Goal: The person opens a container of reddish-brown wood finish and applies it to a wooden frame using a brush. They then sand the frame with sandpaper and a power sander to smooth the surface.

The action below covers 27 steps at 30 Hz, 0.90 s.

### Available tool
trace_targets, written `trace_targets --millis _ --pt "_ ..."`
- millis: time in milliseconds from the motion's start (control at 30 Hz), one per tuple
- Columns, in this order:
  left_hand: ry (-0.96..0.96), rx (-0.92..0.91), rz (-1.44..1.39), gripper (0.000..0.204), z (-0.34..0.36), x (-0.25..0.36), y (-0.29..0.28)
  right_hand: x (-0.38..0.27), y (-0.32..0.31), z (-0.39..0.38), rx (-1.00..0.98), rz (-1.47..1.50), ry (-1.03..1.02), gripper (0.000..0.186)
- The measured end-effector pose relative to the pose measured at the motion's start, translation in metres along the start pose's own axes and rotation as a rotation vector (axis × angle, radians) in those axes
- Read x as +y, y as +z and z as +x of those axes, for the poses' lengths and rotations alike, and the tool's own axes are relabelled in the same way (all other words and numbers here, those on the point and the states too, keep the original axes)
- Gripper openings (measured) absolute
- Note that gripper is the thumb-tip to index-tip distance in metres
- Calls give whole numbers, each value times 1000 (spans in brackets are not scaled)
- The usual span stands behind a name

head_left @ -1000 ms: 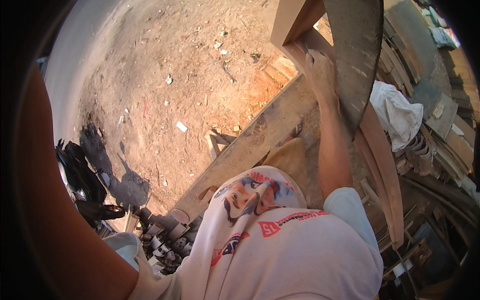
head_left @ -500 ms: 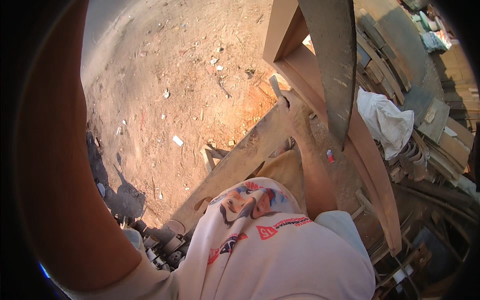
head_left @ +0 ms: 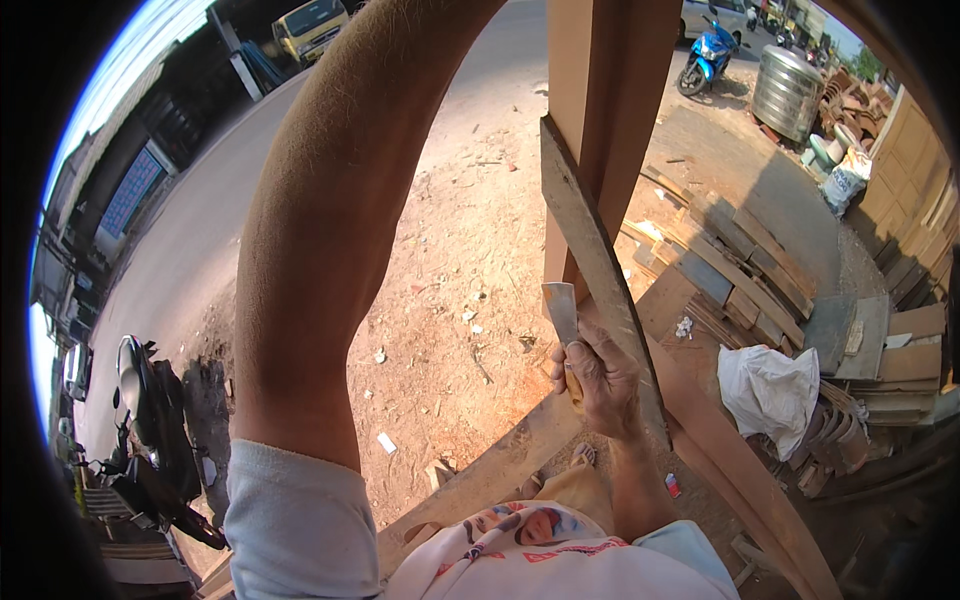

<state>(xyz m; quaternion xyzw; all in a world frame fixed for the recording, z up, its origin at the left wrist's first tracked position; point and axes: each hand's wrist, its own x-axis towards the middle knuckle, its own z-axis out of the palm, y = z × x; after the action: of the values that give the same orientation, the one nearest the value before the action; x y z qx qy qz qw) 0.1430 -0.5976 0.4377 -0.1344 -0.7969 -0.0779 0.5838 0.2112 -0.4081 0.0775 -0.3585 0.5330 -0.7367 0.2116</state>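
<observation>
My right hand (head_left: pixel 600 380) is closed on a putty knife (head_left: pixel 560 305), its flat metal blade pointing up and yellowish handle inside my fingers. It is beside a long, weathered grey board (head_left: pixel 595 245), which lies against a brown wooden upright (head_left: pixel 578 70). A curved brown wooden member (head_left: pixel 735 500) runs down to the lower right. My left forearm is raised across the left of the view and leaves the top edge, so that hand is out of sight. A plank (head_left: pixel 510 440) crosses low, behind my right hand.
Stacked boards (head_left: pixel 750 260), a white sack (head_left: pixel 768 398) and a steel tank (head_left: pixel 785 92) are on the right. A blue scooter (head_left: pixel 710 55) is parked at the back, a black motorbike (head_left: pixel 150 420) at the left. A road (head_left: pixel 170 200) with a yellow truck (head_left: pixel 310 30) runs beyond the dirt ground.
My view has tilted up toward the street. My left arm has swung up and across toward the middle. My right hand has drawn back from inside the wooden frame, still holding the knife.
</observation>
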Motion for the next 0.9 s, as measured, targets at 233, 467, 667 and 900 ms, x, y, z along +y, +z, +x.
trace_targets --millis 233,467,667,900 --pt "-29 -234 -25 73 31 -3 -12 -75 -30 88 223 -378 -445 37" --pt "-41 -328 137 57 53 10 -34 -136 -15 154 215 -549 -712 36" --pt "59 -260 108 49 49 -1 -24 -155 -24 190 248 -725 -782 33" --pt "1 -294 -27 51 50 -4 -25 -175 -18 217 281 -729 -929 31"
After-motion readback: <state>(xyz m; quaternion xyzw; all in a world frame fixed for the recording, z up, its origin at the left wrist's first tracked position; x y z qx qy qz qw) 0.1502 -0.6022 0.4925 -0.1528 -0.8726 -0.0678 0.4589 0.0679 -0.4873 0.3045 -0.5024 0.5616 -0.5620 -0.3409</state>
